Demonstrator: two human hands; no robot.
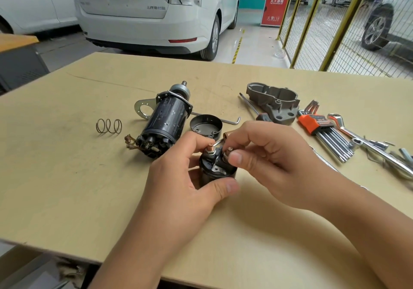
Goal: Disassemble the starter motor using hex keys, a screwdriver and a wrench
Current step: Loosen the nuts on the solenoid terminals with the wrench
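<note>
Garage, "SUPERB" car point(156, 9) | left hand point(185, 177) grips solenoid point(214, 168) | right hand point(268, 156) pinches terminal

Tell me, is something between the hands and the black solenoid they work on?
Nothing visible. The left hand grips the solenoid body directly, and the right hand fingers touch its top terminal nut.

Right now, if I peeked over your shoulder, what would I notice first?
Probably the two hands in the middle: the left hand grips a small black solenoid while the right hand pinches a terminal on top. Just behind lies the dark motor body, with a loose spring to its left. On the right sits a hex key set in an orange holder.
</note>
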